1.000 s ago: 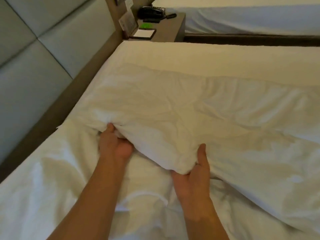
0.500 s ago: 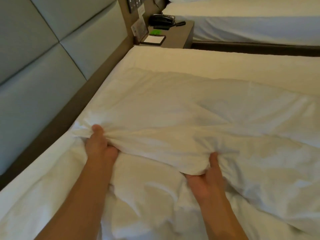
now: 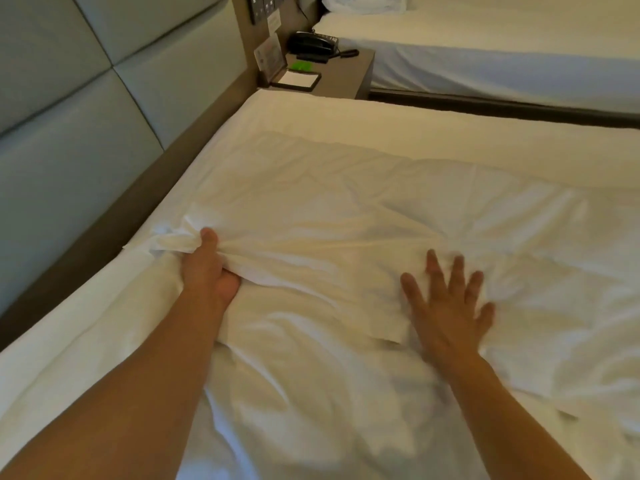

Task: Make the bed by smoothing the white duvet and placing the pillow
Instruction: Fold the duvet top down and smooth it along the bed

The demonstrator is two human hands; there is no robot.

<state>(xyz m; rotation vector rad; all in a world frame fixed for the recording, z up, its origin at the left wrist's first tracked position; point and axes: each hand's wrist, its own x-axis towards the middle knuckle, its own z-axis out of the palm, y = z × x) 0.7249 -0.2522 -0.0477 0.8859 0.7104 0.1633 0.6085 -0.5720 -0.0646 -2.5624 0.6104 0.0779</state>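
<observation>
**Desk:** What does your feed show at the bed?

**Operator:** I see the left hand (image 3: 207, 268) clenched on a bunched fold of the white duvet (image 3: 346, 209). The thumb (image 3: 209, 237) lies on top of the cloth and the other fingers are curled underneath it. Creases fan out from that grip toward the right hand (image 3: 450, 306).

**Desk:** And the right hand?

**Operator:** It is released and grasps nothing. Its fingers (image 3: 433, 268) are straight and spread, palm down on the duvet. The hand is blurred, so I cannot tell how hard it presses.

**Desk:** Where does the duvet lie?

**Operator:** It runs under both palms and well beyond the fingertips. Its far edge lies on the bare sheet (image 3: 346, 112), past the fingers. The cloth between the two wrists is heavily rumpled, and ahead of the right fingertips it looks flatter.

**Desk:** What else is in view?

**Operator:** A padded grey headboard (image 3: 69, 116) stands outside the left hand, along the mattress edge. Far beyond the left thumb I see a bedside table (image 3: 349, 74) with a black telephone (image 3: 311, 43), a green item (image 3: 302, 66) and a white notepad (image 3: 296, 80) in a dark tray. A second bed (image 3: 502, 53) stands past the table, well beyond the right fingertips. A white pillow (image 3: 363, 3) lies at its head.
</observation>
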